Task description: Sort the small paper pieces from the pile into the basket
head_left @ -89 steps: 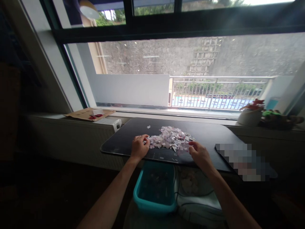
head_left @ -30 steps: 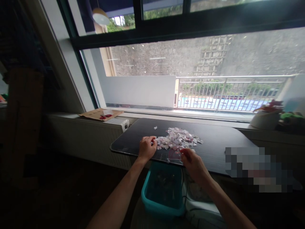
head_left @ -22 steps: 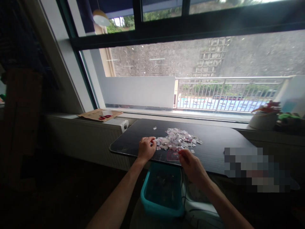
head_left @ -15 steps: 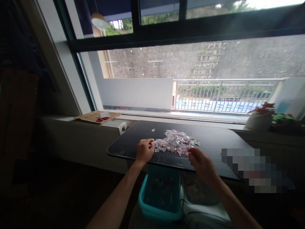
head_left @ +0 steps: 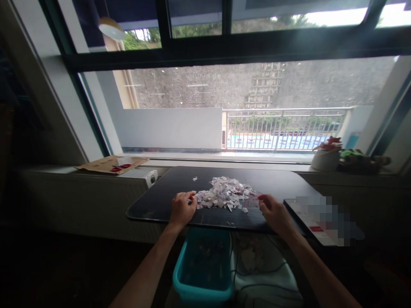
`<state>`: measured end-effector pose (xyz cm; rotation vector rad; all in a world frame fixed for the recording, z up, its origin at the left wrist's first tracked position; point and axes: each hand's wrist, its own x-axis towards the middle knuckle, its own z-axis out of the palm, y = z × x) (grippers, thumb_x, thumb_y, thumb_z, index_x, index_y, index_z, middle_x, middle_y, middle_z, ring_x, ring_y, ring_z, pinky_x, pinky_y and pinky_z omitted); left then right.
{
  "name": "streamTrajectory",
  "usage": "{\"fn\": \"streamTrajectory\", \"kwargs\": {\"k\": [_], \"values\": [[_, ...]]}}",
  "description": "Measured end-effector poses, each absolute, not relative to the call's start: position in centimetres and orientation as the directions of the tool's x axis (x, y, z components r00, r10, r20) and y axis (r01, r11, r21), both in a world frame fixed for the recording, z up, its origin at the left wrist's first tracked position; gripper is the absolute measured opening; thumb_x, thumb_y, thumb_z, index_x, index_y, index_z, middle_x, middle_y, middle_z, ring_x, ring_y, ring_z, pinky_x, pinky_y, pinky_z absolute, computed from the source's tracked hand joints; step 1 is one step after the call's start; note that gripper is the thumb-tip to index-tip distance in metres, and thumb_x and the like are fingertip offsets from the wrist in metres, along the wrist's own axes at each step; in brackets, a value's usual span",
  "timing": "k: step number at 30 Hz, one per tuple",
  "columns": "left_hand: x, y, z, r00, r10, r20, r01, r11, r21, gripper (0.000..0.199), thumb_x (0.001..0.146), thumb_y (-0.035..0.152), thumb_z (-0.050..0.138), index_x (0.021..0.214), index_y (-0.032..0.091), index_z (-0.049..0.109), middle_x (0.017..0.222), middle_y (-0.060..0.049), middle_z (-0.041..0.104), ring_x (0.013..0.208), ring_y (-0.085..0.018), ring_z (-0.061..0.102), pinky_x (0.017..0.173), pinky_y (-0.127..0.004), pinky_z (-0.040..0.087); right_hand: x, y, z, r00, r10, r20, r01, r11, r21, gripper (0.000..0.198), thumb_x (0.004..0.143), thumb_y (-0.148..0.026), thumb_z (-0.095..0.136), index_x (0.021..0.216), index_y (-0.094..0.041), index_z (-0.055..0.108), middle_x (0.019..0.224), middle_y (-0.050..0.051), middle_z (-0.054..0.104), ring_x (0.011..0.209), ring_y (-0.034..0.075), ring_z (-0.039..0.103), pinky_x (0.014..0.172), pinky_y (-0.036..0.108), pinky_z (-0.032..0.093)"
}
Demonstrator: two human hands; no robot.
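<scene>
A loose heap of small torn paper scraps (head_left: 224,192), whitish with pink tints, lies on a dark tabletop (head_left: 150,201). At the heap's left edge rests my left hand (head_left: 184,208), its fingers curled together; what is between the fingertips is too small to make out. My right hand (head_left: 272,208) is at the heap's right side with thumb and fingers pinched. From those fingertips a thin, see-through pinkish piece (head_left: 251,202) reaches left over the scraps. One small scrap (head_left: 195,179) lies apart, behind my left hand.
Below the table's front edge stands a teal tub (head_left: 178,278), beside a pale container (head_left: 266,278) with dark cords across it. A partly blurred-out tablet-like device (head_left: 316,229) lies at the right. Red-handled scissors (head_left: 120,167) rest on brown paper (head_left: 96,164) on the left sill. A pot (head_left: 324,159) stands right.
The view has turned right, so the table appears further left. My right hand has moved right, away from the heap, and the pinkish piece now shows at its fingertips. My left hand stays at the heap.
</scene>
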<state>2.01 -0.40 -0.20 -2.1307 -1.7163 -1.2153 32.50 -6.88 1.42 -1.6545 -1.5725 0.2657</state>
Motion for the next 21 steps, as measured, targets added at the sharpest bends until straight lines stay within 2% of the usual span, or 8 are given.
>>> {"fn": "streamTrajectory", "kwargs": {"k": [7,18,21], "values": [[2.1,-0.3,-0.1,0.017,0.756,0.654,0.867,-0.337,0.367,0.022,0.077,0.025,0.048,0.089,0.018,0.065,0.08,-0.004,0.066,0.089,-0.021,0.055,0.082,-0.034,0.043,33.4,-7.9,1.4,0.248,0.901,0.356,0.717,0.076,-0.693,0.025,0.076,-0.033,0.044,0.092,-0.021,0.059,0.076,0.003,0.068,0.071,0.018,0.063,0.066,0.028,0.044],[2.0,-0.2,-0.3,0.015,0.753,0.658,0.865,-0.34,0.37,0.023,0.076,0.027,0.048,0.088,0.018,0.065,0.081,-0.005,0.067,0.088,-0.022,0.055,0.081,-0.034,0.044,31.0,-7.0,1.5,0.15,0.917,0.37,0.729,0.15,-0.667,0.024,0.076,-0.03,0.043,0.09,-0.021,0.059,0.077,0.003,0.069,0.072,0.018,0.064,0.066,0.027,0.044],[1.9,-0.1,-0.3,0.013,0.749,0.662,0.867,-0.339,0.366,0.022,0.077,0.026,0.048,0.088,0.018,0.065,0.082,-0.005,0.067,0.089,-0.022,0.055,0.081,-0.034,0.043,31.2,-7.1,1.7,0.178,0.911,0.372,0.733,0.129,-0.668,0.024,0.076,-0.031,0.043,0.091,-0.021,0.059,0.075,0.002,0.069,0.071,0.018,0.064,0.064,0.027,0.044]]}}
